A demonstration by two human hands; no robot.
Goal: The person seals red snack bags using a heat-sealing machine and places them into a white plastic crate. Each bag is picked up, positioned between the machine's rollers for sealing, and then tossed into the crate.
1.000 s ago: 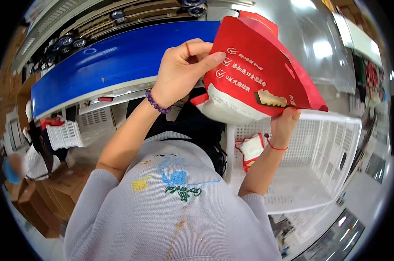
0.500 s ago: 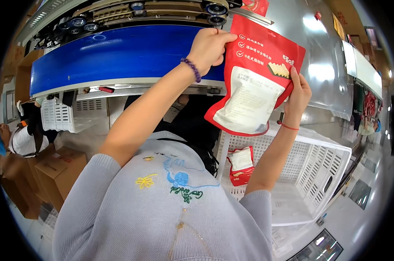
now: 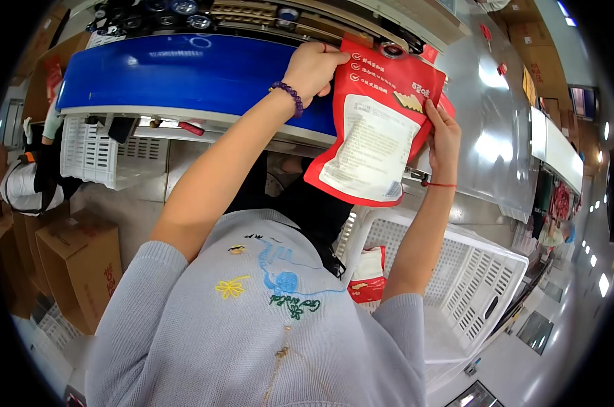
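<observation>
**Red pouch held up to the sealing machine's intake**

The biggest thing in view is the blue conveyor belt (image 3: pixel 185 78) of a band-sealing machine, running across the far side, with a row of rollers and wheels (image 3: pixel 185 8) along its far edge. To the right of it a shiny steel counter (image 3: pixel 497 136) stretches away. Near and to the right stands a white perforated plastic crate (image 3: pixel 483 271), with one small red pouch (image 3: pixel 369 271) lying inside at its left wall. Cardboard boxes (image 3: pixel 76 264) sit on the floor at the near left, and another white crate (image 3: pixel 103 152) sits beneath the belt on the left.

Over the right end of the belt, both hands hold a red and white stand-up pouch (image 3: pixel 375 136), printed side showing, its top edge up against the machine's guide. The left hand (image 3: pixel 314 68) is closed on the top left corner, thumb and fingers pinching it. The right hand (image 3: pixel 443 136) is half open, fingers lying flat along the pouch's right edge and steadying it.

As I read it, the step in hand is feeding the pouch's open mouth into the sealer. The next move would call for keeping the top edge flat and level, so that it enters the guide without a crease.
</observation>
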